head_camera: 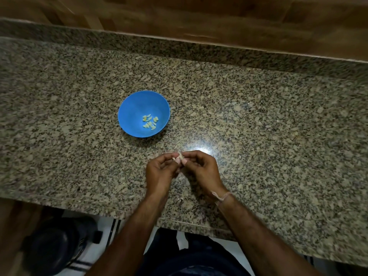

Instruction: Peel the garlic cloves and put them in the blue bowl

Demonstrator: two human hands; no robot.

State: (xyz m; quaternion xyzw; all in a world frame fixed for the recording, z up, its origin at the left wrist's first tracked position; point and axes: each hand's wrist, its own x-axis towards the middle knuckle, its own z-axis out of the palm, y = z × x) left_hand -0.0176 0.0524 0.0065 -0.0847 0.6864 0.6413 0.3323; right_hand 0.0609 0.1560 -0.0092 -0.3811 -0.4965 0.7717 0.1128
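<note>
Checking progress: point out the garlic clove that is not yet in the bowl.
The garlic clove pinched between the left hand and right hand over the counter; the peeled cloves all lie in the blue bowl.

Dim overall, lit by one source overhead. A hard white glare spot (197,150) sits on the polished speckled granite tabletop (278,116) near centre, and brightness falls off toward dark corners. The round blue plastic bowl (135,108) casts a soft shadow along its near side. The brown wooden wall (219,20) at top is smeared by blur. Tabletop edges bow with wide-angle distortion. The floor (229,246) below the front edge is murky and out of focus.
</note>
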